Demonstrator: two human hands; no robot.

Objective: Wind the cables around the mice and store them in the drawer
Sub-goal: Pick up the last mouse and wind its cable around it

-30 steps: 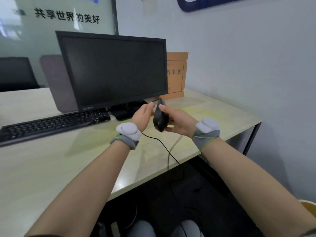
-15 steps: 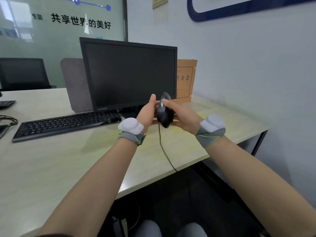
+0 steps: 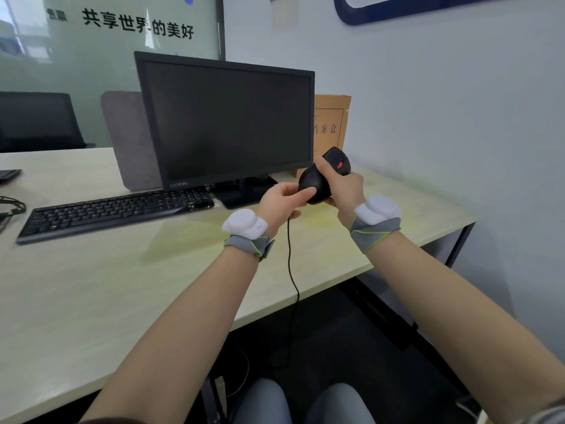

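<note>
A black mouse [image 3: 318, 182] with a red scroll wheel is held up above the desk, wheel end pointing up and away. My right hand [image 3: 342, 186] is wrapped around its right side, thumb over the top. My left hand [image 3: 282, 201] is closed at the mouse's near end, fingertips touching it, with the black cable [image 3: 290, 264] coming out under its palm. The cable hangs straight down, crosses the desk's front edge and drops below the desk. No drawer is in view.
A dark monitor [image 3: 226, 120] and black keyboard [image 3: 113, 208] stand on the pale desk [image 3: 91, 289] to the left. A brown file box [image 3: 331, 123] leans against the right wall. More cables [image 3: 10, 206] lie at the far left edge.
The mouse has tipped so its wheel side faces me and sits higher and further right. My left hand has closed at its near end over the cable. The camera has tilted and shifted.
</note>
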